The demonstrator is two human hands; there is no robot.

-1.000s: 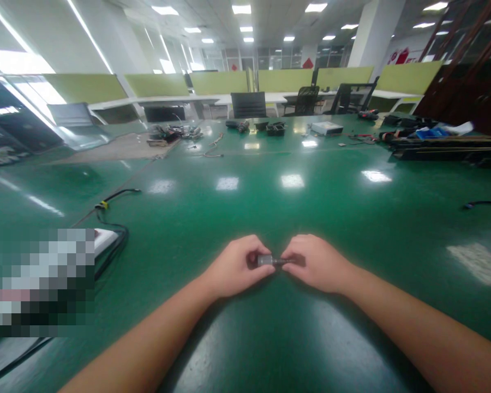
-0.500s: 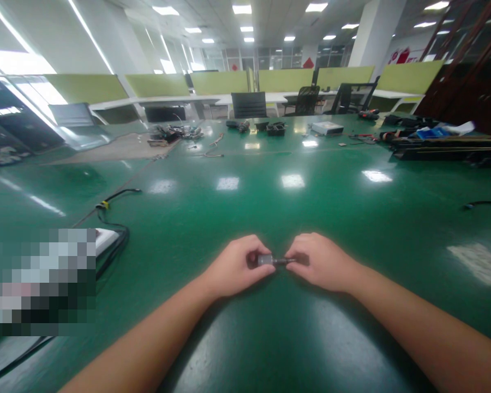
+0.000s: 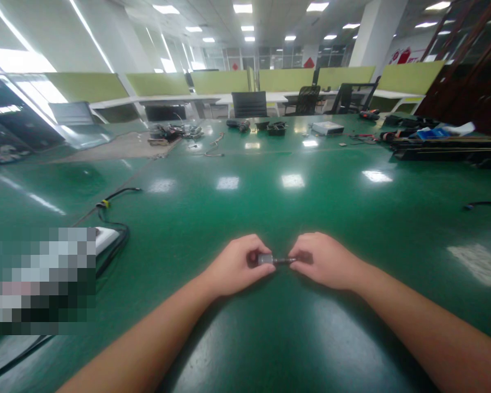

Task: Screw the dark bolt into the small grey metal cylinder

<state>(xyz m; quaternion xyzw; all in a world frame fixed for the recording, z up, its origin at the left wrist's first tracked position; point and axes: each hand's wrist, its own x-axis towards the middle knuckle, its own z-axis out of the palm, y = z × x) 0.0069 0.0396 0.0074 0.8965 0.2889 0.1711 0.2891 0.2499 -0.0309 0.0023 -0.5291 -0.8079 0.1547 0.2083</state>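
Note:
Between thumb and fingers, my left hand [image 3: 239, 266] pinches a small grey metal cylinder [image 3: 265, 259], which looks like a little motor. From its right end a thin dark rod [image 3: 281, 261] sticks out sideways. My right hand [image 3: 325, 261] closes thumb and fingertips on the far end of that rod, and they cover its tip. Both hands are just over the green tabletop [image 3: 253, 213], with the part held level. Whether the rod and cylinder are one piece cannot be made out.
A pixelated pale object [image 3: 107, 238] lies at the left with black cables [image 3: 125, 232] beside it. Across the far side sit loose parts [image 3: 175, 132], a silver box [image 3: 327, 128] and a stack of dark strips [image 3: 445, 147]. Another black cable [image 3: 486, 204] lies at the right edge.
My right hand has shifted slightly to the right along the rod, so more of the rod shows. My left hand and the cylinder stay in place.

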